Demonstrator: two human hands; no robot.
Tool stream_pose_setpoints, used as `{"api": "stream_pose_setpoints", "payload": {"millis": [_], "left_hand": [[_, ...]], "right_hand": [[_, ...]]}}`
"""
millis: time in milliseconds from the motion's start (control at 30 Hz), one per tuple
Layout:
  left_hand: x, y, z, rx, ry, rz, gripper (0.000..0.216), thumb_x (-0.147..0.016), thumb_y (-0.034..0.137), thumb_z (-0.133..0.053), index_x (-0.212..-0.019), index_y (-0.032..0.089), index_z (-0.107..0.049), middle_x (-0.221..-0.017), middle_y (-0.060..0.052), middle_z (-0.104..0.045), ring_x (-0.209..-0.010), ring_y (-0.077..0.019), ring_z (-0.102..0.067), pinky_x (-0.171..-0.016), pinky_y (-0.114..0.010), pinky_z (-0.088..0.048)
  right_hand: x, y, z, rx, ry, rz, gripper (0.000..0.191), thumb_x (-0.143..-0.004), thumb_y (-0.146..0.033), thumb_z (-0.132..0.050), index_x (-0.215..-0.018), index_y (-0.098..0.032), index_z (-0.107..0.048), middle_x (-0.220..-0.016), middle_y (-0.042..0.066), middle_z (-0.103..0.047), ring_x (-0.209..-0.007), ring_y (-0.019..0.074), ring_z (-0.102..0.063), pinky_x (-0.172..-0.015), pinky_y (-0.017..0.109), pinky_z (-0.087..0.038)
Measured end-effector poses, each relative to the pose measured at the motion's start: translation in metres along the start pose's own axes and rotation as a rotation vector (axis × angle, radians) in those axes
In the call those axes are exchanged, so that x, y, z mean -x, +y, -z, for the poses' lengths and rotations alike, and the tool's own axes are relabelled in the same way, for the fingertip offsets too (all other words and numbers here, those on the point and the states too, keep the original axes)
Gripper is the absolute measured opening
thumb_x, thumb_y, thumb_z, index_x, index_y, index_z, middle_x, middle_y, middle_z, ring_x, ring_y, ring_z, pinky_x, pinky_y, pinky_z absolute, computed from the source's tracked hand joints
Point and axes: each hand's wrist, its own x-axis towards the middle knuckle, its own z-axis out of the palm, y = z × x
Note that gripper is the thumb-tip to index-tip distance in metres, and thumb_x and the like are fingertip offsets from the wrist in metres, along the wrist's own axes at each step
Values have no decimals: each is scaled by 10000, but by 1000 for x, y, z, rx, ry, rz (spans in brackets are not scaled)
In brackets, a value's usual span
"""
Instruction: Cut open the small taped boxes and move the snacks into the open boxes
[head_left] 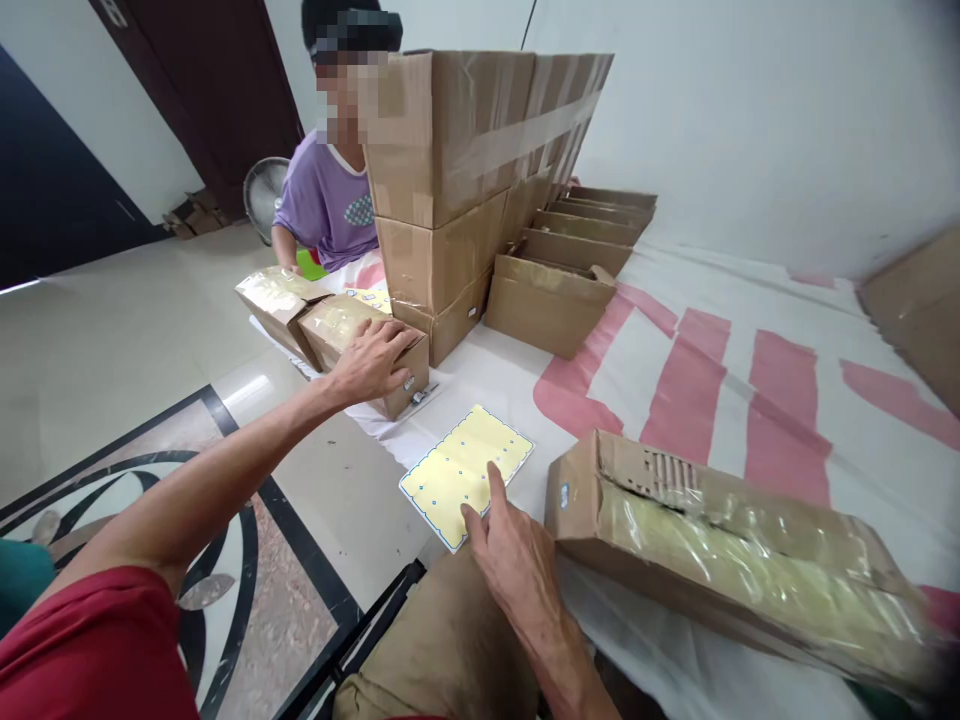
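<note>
A yellow sheet of paper (450, 465) with a blue scalloped border and small blue marks lies on the cloth at the table's near edge. My right hand (517, 550) touches its near side, thumb and index finger apart on the paper, the other fingers largely out of sight. Farther off, my left hand (371, 358) rests on top of a small cardboard box (322, 325), its fingers lying over the lid. A small metallic item (418, 398) sits on the cloth beside this box; its kind is unclear.
Stacked large cartons (480, 140) rise at the back, with a row of upright open boxes (551, 300) alongside. A long taped box (720, 550) lies at right. Across the table sits a person in a purple shirt (330, 195), near a fan (264, 195).
</note>
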Motion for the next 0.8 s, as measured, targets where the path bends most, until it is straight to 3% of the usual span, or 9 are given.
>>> {"api": "stream_pose_setpoints", "payload": {"millis": [133, 267, 367, 467, 567, 633, 800], "left_hand": [[-12, -17, 10, 91, -146, -55, 767, -829, 516, -651, -1522, 240, -473, -1587, -154, -477, -1439, -411, -439, -1189, -618, -322], [-21, -33, 25, 90, -404, -240, 1213, -641, 731, -778, -1627, 227, -282, -1702, -193, -301, -1555, -449, -268, -1249, -627, -206], [-14, -41, 30, 35, -369, -302, 1215, -661, 689, -798, -1639, 227, -245, -1709, -210, -283, -1572, -450, -248, -1267, -634, -147], [-6, -49, 26, 12, -255, -333, 1116, -730, 602, -789, -1637, 237, -249, -1704, -206, -302, -1581, -437, -252, -1273, -648, -130], [-9, -56, 21, 15, -193, -323, 1140, -695, 531, -826, -1632, 228, -251, -1708, -218, -284, -1581, -436, -262, -1268, -647, -176], [-15, -58, 20, 25, -226, -360, 1170, -672, 501, -830, -1637, 231, -227, -1702, -215, -292, -1573, -426, -283, -1264, -637, -199], [-20, -60, 29, 95, -251, -457, 1086, -683, 449, -796, -1620, 254, -283, -1560, -182, -481, -1432, -386, -475, -1219, -563, -327]], "right_hand": [[-23, -16, 20, -143, 52, 77, 486, -992, -336, -525, -1440, -161, -591, -1103, 143, -787, -985, 301, -751, -855, 402, -525], [-93, -35, 30, -539, 114, 165, 521, -913, -327, -589, -1399, -139, -596, -1351, 164, -703, -1189, 284, -684, -1007, 416, -514], [-146, -59, 29, -804, 115, 236, 654, -846, -336, -651, -1458, -134, -536, -1520, 198, -580, -1399, 315, -551, -1081, 446, -487], [-177, -79, 23, -913, 95, 342, 594, -848, -351, -640, -1412, -174, -574, -1464, 152, -640, -1355, 283, -592, -1068, 418, -506], [-187, -88, 18, -930, 122, 418, 480, -865, -333, -594, -1315, -167, -625, -1318, 126, -723, -1226, 251, -663, -983, 373, -546], [-187, -92, 18, -921, 143, 420, 433, -871, -314, -584, -1272, -162, -644, -1259, 117, -743, -1166, 244, -679, -954, 361, -548], [-191, -101, 31, -833, 182, 510, 330, -899, -255, -584, -1200, -186, -702, -1133, 59, -780, -1076, 222, -703, -999, 367, -524]]}}
